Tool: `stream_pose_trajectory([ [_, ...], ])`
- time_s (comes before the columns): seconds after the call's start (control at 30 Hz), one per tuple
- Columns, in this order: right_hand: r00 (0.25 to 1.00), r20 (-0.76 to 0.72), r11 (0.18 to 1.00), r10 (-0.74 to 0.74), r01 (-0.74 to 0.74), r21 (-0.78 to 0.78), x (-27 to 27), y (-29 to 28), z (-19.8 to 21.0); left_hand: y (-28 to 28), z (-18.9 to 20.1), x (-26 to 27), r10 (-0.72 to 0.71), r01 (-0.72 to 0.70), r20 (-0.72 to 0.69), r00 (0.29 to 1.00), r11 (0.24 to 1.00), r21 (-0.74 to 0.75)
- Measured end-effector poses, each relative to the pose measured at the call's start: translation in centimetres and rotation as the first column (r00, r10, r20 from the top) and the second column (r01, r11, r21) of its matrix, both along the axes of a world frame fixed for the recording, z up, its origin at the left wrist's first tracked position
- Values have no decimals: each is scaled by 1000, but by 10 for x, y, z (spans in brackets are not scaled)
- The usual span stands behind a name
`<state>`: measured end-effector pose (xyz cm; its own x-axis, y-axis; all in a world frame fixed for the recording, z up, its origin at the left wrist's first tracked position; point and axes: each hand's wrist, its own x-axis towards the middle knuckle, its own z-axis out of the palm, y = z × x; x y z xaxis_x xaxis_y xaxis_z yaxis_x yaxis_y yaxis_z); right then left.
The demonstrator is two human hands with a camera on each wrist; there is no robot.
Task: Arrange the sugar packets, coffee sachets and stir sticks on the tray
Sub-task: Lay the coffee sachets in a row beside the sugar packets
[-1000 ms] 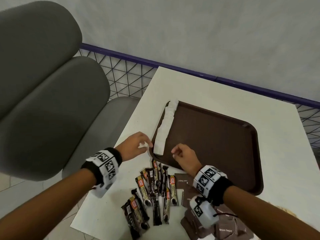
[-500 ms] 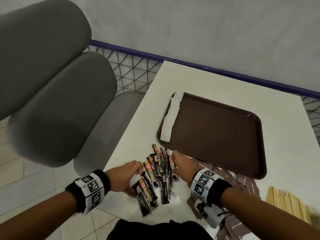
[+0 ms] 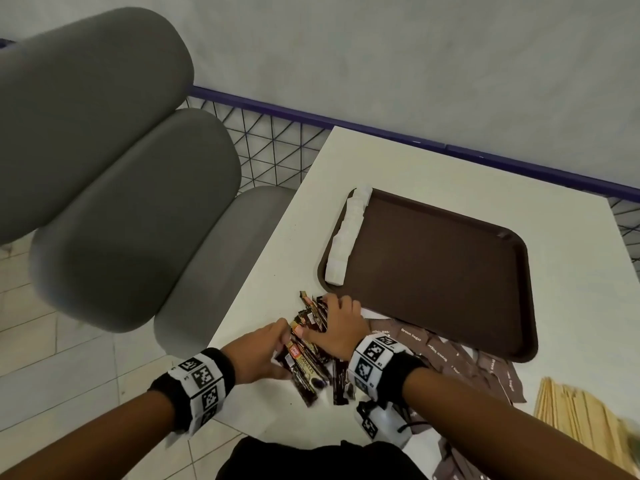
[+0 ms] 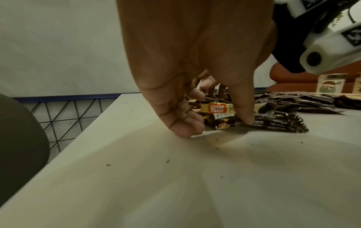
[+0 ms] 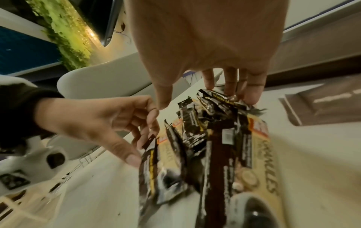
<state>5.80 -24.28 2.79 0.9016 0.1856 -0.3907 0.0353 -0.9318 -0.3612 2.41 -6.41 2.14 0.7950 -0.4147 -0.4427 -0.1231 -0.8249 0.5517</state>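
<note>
My 2 hands bracket the heap of glossy black-and-gold coffee sachets (image 3: 311, 351) on the white table (image 3: 408, 168): left hand (image 3: 258, 351) pinching its 9 o'clock edge, right hand (image 3: 341, 327) spread on top, probably pressing. Sachets' long axes run roughly 11-to-5; the brown plastic tray (image 3: 519, 306) lies toward 1 o'clock.

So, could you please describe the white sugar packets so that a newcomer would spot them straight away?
Start at the brown tray on the white table. Along the tray's left edge, farthest from the stir sticks, lies a single overlapping row of white sugar packets. They are the only things on the tray, and plain white, unlike the brown sugar packets on the table.
</note>
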Motion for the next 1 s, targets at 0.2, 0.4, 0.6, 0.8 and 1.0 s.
stream_pose_trajectory([
  [0.2, 992, 32, 986, 125, -121, -117, -7, 10, -3, -5, -5, 7, 117, -116, 7, 993, 992, -42],
  [0.4, 984, 49, 971, 170, -159, -177, -7, 12, -8, -12, -7, 17, 182, -175, 57, 982, 979, -107],
  [0.6, 987, -6, 978, 163, -162, -130, 3, 16, -9, -13, -7, 25, 238, -230, 17, 971, 952, -200],
  [0.8, 975, 2, 974, 221, -220, -49, 8, 12, -6, -4, -2, 24, 326, -301, 111, 939, 933, -195],
  [1.0, 1000, -30, 953, 0, 9, 304, 21, -8, 12, 9, 2, 22, 543, -486, 89, 835, 804, -343],
])
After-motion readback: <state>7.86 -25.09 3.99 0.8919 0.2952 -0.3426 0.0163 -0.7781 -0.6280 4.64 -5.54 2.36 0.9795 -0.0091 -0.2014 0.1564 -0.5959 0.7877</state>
